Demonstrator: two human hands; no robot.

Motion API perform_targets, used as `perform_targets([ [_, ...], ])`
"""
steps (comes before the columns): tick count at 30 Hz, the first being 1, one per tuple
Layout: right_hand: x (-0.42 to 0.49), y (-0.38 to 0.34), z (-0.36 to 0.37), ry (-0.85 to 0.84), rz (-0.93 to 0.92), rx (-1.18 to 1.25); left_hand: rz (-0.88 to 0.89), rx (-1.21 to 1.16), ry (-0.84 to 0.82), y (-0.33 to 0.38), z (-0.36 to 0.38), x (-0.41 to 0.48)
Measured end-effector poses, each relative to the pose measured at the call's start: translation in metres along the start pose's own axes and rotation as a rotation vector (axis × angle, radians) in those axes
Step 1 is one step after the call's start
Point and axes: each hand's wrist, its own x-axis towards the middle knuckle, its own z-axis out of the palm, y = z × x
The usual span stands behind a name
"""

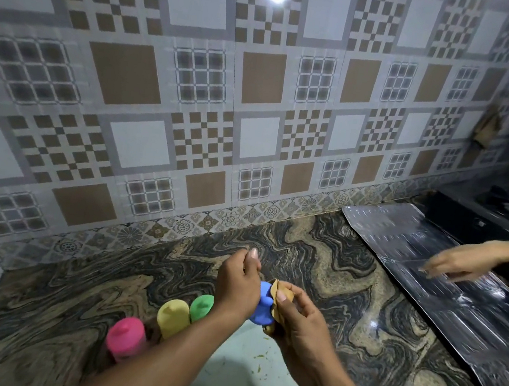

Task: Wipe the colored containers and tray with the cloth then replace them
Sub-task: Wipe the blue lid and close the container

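My left hand (237, 282) grips the blue container (262, 304) from its left side and holds it above the counter. My right hand (296, 321) presses a folded tan cloth (281, 292) against the container's right side and underneath. Three more containers stand in a row on the marble counter to the left: green (201, 306), yellow (172, 317) and pink (126, 339). A pale white-green tray (243, 380) lies flat below my arms, with small green specks on it.
A silver foil sheet (447, 280) covers the counter at the right, and another person's hand (459, 261) rests on it. A black gas stove (501, 207) sits at the far right. The patterned tiled wall (193, 105) backs the counter.
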Motion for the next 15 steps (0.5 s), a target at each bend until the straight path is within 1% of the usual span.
perform_targets([
  [1,-0.001,0.002,-0.002,0.012,0.012,-0.005,-0.051,-0.012,-0.052,-0.005,0.000,-0.001],
  [2,-0.001,0.001,-0.005,0.004,0.032,-0.033,-0.126,-0.032,-0.174,-0.009,-0.002,-0.001],
  [4,-0.002,-0.010,-0.012,-0.075,0.091,-0.146,-0.332,-0.067,-0.519,-0.015,-0.008,-0.002],
  [5,-0.001,-0.017,-0.015,-0.136,0.116,-0.215,-0.396,-0.065,-0.647,-0.017,-0.011,-0.001],
  [6,0.000,-0.022,-0.017,-0.179,0.132,-0.267,-0.399,-0.063,-0.693,-0.017,-0.011,-0.001],
  [7,0.002,-0.024,-0.016,-0.198,0.137,-0.281,-0.353,-0.062,-0.645,-0.016,-0.009,0.001],
  [8,0.004,-0.024,-0.015,-0.192,0.125,-0.263,-0.280,-0.055,-0.528,-0.012,-0.006,0.002],
  [10,0.006,-0.016,-0.005,-0.108,0.067,-0.163,-0.134,-0.047,-0.182,-0.003,0.001,0.001],
  [11,0.005,-0.009,0.000,-0.040,0.040,-0.088,-0.093,-0.069,-0.001,0.002,0.004,0.000],
  [12,0.003,-0.002,0.004,0.020,0.025,-0.005,-0.074,-0.099,0.141,0.005,0.005,-0.003],
  [13,0.001,0.004,0.006,0.062,0.025,0.061,-0.090,-0.119,0.209,0.004,0.006,-0.004],
  [14,-0.001,0.007,0.008,0.091,0.033,0.104,-0.114,-0.108,0.187,0.003,0.006,-0.005],
  [15,-0.003,0.007,0.007,0.103,0.045,0.109,-0.135,-0.063,0.087,-0.002,0.005,-0.005],
])
